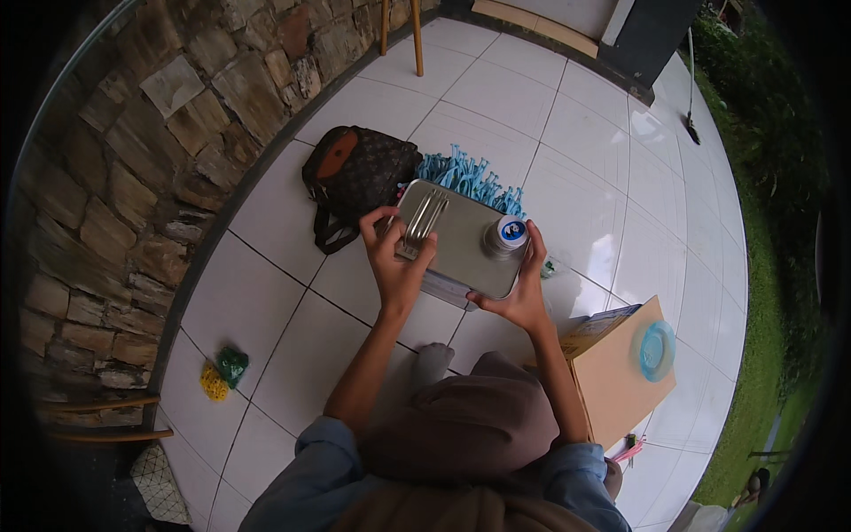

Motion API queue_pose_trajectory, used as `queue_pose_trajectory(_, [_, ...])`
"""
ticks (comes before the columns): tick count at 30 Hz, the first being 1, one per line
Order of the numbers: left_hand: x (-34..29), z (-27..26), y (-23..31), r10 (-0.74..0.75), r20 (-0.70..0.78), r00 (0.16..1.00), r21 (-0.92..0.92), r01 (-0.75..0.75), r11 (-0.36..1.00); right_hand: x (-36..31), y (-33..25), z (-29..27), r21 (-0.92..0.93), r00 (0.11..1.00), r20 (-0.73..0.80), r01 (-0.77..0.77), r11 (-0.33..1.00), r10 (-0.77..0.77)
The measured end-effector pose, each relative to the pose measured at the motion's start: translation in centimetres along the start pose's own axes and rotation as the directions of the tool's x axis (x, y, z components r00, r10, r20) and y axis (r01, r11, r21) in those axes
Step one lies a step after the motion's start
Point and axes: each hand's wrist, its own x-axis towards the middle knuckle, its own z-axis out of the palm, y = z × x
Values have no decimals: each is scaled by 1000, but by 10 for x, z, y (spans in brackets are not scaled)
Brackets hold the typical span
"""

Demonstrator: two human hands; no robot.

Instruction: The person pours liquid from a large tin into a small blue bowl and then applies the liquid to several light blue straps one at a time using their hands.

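A rectangular silver metal tin (463,232) is held up in front of me, its flat top facing me. My left hand (401,264) grips the tin's left side, thumb over the near edge beside several slim silver rods (427,216) lying on the top. From the right, my right hand (525,300) clasps the near right corner, its fingers along the right edge. Close to those fingers stands a small round container (508,236) with a blue, animal-pictured lid. Behind the far edge shows a light-blue fringed bundle (470,176), partly hidden by the tin.
A dark brown patterned bag (368,173) lies at the left of the tin. To my right is a cardboard box (620,377) with a blue ring-shaped roll (657,351) on it. Green (232,365) and yellow (214,383) bundles lie on the tiles near the stone wall (133,213).
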Motion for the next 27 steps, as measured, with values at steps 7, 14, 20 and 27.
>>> queue_pose_trajectory(7, [-27,-45,-96,-122,-92,988,108,132,985,-2,44,75,83,986,163,10,996,-24])
queue_pose_trajectory(14, [-27,-56,-111,-177,-186,966,139,204,969,6,49,95,83,970,243,-32,996,11])
queue_pose_trajectory(20, [-23,-72,-107,-189,-217,958,174,228,958,0,42,114,76,971,240,-41,996,22])
queue_pose_trajectory(27, [-29,-88,-138,-125,-216,968,212,171,962,0,53,135,69,963,267,15,998,-33])
